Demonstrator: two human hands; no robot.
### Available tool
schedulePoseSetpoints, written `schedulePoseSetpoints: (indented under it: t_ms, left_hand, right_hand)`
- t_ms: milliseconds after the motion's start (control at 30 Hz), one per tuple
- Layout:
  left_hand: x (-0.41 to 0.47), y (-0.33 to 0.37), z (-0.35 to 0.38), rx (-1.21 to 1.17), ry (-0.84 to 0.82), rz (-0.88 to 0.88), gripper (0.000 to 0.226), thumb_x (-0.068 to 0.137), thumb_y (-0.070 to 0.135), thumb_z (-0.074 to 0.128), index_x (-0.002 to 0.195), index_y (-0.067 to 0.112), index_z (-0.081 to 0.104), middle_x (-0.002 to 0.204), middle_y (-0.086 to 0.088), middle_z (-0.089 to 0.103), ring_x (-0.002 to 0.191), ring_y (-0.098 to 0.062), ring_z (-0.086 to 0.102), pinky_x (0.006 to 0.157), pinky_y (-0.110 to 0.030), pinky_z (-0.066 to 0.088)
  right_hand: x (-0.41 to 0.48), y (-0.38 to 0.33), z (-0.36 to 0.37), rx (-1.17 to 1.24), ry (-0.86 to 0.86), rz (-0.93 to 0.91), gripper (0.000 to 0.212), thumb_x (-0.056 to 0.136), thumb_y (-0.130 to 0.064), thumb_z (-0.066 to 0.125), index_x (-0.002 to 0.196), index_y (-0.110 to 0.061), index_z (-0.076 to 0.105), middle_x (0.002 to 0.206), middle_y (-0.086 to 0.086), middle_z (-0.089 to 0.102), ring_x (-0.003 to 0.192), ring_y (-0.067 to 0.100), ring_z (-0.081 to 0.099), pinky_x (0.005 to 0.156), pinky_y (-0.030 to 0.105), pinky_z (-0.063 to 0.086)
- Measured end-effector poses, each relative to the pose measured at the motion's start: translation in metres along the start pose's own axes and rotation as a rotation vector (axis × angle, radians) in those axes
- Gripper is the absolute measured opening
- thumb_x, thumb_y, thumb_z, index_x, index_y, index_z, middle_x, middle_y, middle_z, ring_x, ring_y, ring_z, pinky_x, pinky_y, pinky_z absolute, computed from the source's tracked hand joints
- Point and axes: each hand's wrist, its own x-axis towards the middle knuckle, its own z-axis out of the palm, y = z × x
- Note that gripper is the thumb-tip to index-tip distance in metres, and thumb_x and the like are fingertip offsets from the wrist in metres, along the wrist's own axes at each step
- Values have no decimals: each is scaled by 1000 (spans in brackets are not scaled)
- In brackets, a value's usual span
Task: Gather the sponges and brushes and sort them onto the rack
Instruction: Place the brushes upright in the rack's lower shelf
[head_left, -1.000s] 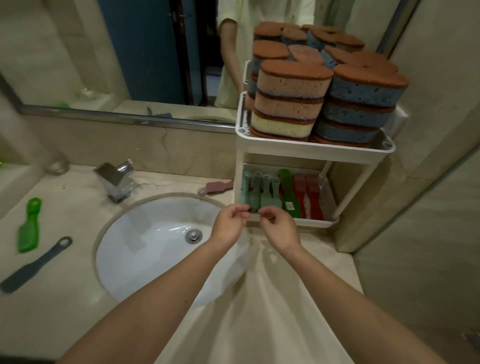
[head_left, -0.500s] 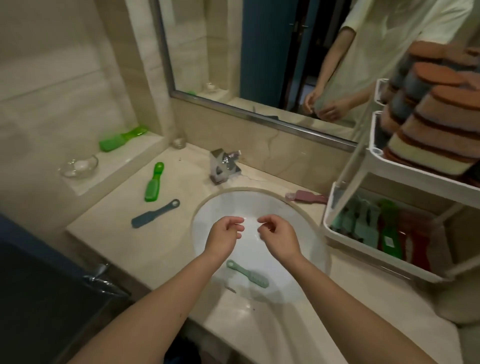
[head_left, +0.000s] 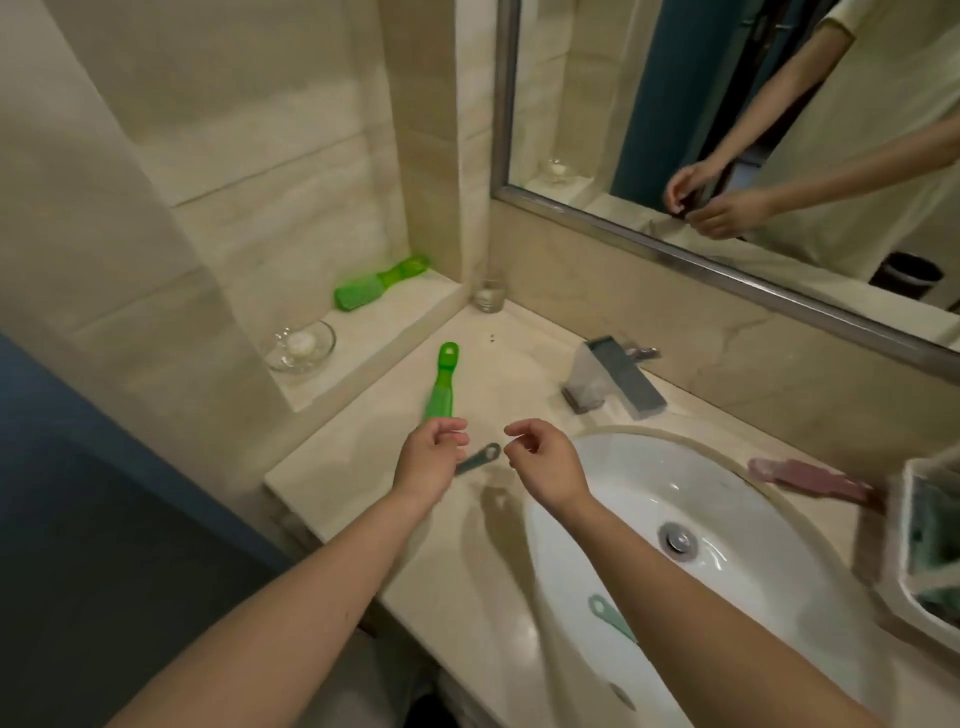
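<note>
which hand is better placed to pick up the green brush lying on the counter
Left. The left hand, empty, overlaps the near end of the green brush in the view. The right hand, also empty, is further off, toward the sink, and would probably have to cross over.

The left hand (head_left: 428, 460) covers most of the grey-blue brush (head_left: 479, 458), only its ringed handle tip showing at the hand's three o'clock, and the lower end of the green brush (head_left: 441, 382) at twelve. The right forearm (head_left: 701, 623) hides the head of the teal brush (head_left: 605, 613) in the sink (head_left: 727, 509). At the sink's three o'clock the rack (head_left: 901, 545) runs off the edge, contents blurred, covering one end of the pink brush (head_left: 810, 479)
</note>
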Motion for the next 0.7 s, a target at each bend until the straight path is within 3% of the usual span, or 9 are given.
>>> schedulePoseSetpoints:
  t_ms: [200,267,467,600,700]
  left_hand:
    - [67,-1,-35,104,7,-66,35,93,0,37,123,12,50,119,-8,57,111,-25,57,98,-37,46]
    - [83,-3,-40,144,-37,-110,40,93,0,38,130,11,47,130,-10,53,120,-26,52,104,-42,42]
    - [114,-8,-47,173,-176,-216,45,96,11,43,140,17,39,140,-8,47,121,-20,49,106,-38,41]
    - [126,-14,-48,165,-238,-285,53,91,16,50,142,18,37,140,-7,48,120,-21,52,105,-40,43]
    - [132,-17,-49,81,-247,-335,51,93,16,51,141,20,38,128,-6,58,103,-14,60,86,-29,51]
  right_hand:
    - [69,-19,58,77,-49,140,35,88,-7,55,123,-7,60,96,10,68,86,25,63,85,38,51]
    - [87,-21,73,116,-69,206,41,90,-7,53,131,-5,55,103,10,65,88,22,60,84,36,49]
    - [115,-20,97,101,-103,321,55,94,-7,49,147,-5,36,145,15,46,127,30,50,106,40,42]
    - [123,-21,103,178,-53,365,57,92,-5,51,147,-5,36,146,15,45,127,30,50,106,40,43]
    - [129,-22,105,237,-38,412,55,90,-6,57,143,-3,42,139,15,50,123,30,53,105,40,44]
